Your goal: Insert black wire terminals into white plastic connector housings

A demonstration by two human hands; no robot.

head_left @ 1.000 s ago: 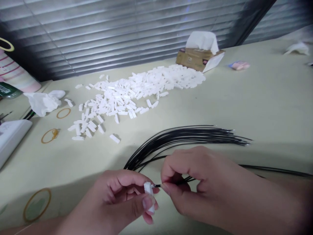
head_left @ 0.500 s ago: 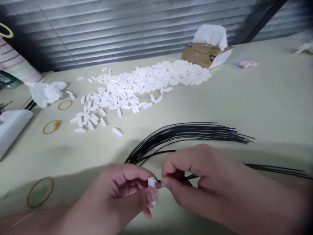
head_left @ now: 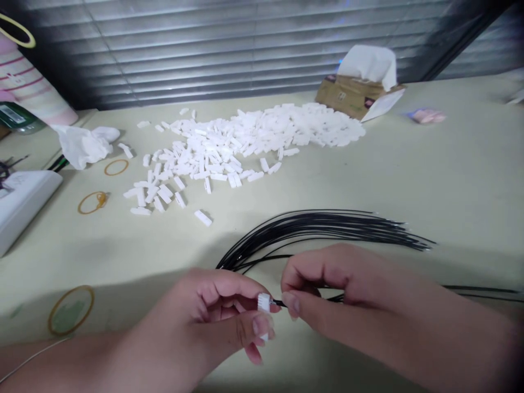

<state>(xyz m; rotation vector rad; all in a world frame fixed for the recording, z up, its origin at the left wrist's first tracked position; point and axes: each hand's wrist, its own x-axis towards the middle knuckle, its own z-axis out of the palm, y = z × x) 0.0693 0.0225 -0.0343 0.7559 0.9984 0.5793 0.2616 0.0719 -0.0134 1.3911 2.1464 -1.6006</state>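
firstly, one pale table [head_left: 393, 180], under both hands. one heap of white plastic pieces [head_left: 278, 128], beyond the left hand. one bundle of black wires [head_left: 319, 226], just beyond both hands. one right hand [head_left: 364, 284], thumb and forefinger pinching a black wire [head_left: 279, 303] close behind its end; a short grip like this should keep the wire from buckling. one left hand [head_left: 204, 327], thumb and fingers pinching a white plug [head_left: 264, 303], upper end bare; best held firm and square to the wire. one metal tip [head_left: 273, 301], at the plug, between the hands; seating depth cannot be told; straight, even pressure advised.
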